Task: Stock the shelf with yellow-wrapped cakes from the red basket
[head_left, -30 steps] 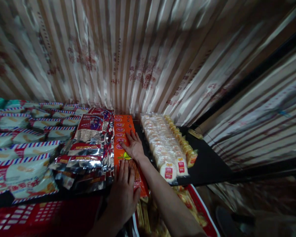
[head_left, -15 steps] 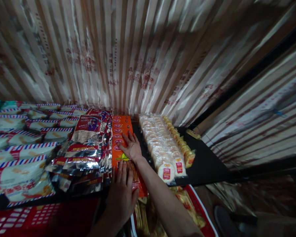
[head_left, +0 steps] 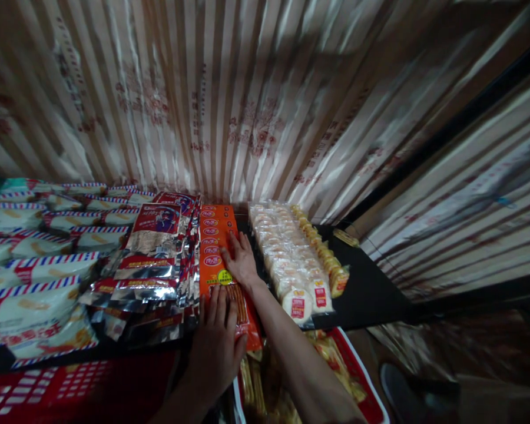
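Note:
Orange snack packets (head_left: 210, 232) lie in a row, overlapping, with brown sticks showing through the clear lower part of the front one. My left hand (head_left: 216, 338) rests flat on that front packet's lower part, its fingers stretched out and holding nothing. Farther up, my right hand (head_left: 242, 264) lies along the right edge of the packets with its fingers apart. Close by on the left are silver and dark red foil packets (head_left: 152, 247), stacked and overlapping. To the right stand rows of clear-wrapped round white crackers (head_left: 297, 303).
Small yellow packets (head_left: 338, 280) line the right side of the crackers on the black tabletop (head_left: 371, 288). White bags with striped edges (head_left: 30, 318) fill the left. Below are a red basket (head_left: 88, 386) and a red bin with a white rim (head_left: 371, 377). A striped curtain (head_left: 221, 118) hangs behind.
My right hand has slid a little to the right, from the middle of the orange packets to their right edge. My left hand has stayed in nearly the same place.

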`<control>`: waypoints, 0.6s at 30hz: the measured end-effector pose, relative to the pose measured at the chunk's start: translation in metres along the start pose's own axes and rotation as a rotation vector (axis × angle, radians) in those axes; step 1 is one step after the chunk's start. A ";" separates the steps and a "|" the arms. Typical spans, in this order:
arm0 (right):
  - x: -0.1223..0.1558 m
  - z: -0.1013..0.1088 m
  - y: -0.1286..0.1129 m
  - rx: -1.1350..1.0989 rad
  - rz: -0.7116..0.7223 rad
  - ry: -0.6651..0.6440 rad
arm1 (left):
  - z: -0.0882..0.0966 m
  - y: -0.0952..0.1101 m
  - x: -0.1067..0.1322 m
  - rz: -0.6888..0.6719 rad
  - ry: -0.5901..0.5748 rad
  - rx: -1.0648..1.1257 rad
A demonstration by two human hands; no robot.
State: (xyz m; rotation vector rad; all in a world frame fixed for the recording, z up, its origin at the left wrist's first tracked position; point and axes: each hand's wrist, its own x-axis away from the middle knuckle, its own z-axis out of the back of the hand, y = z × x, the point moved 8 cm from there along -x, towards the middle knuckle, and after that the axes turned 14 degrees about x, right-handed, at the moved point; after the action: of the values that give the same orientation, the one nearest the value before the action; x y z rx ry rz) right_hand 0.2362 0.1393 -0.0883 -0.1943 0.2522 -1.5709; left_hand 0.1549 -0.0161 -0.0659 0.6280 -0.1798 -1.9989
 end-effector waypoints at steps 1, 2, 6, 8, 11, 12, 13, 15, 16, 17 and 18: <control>0.001 0.000 -0.001 0.037 0.013 0.000 | 0.000 0.000 0.000 -0.002 -0.003 0.002; 0.002 -0.001 -0.003 0.070 0.038 -0.007 | -0.001 0.000 0.000 -0.005 -0.005 0.005; 0.004 -0.005 -0.013 0.121 0.114 -0.064 | -0.004 -0.002 0.001 -0.008 -0.006 0.018; 0.003 -0.005 -0.015 0.124 0.100 -0.094 | -0.006 -0.003 0.002 -0.002 -0.002 0.023; -0.002 -0.001 -0.021 0.153 0.081 -0.099 | -0.007 -0.004 0.002 0.017 0.008 0.040; -0.004 0.001 -0.025 0.170 0.089 -0.076 | -0.007 -0.004 0.002 0.025 0.013 0.049; -0.005 0.003 -0.030 0.186 0.112 -0.051 | -0.006 -0.005 0.002 0.031 0.020 0.057; -0.007 0.003 -0.040 0.211 0.184 -0.029 | -0.006 -0.005 0.002 0.034 0.034 0.067; -0.008 0.001 -0.044 0.219 0.215 -0.040 | -0.006 -0.005 0.002 0.032 0.037 0.069; -0.009 -0.003 -0.046 0.225 0.227 -0.066 | -0.007 -0.005 0.002 0.026 0.036 0.069; -0.010 -0.007 -0.046 0.227 0.217 -0.096 | -0.007 -0.005 0.003 0.018 0.033 0.068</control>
State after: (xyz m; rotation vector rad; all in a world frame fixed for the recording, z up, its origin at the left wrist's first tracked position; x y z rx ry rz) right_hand 0.1901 0.1501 -0.0814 -0.0624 0.0173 -1.3583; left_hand 0.1537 -0.0149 -0.0747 0.6995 -0.2341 -1.9704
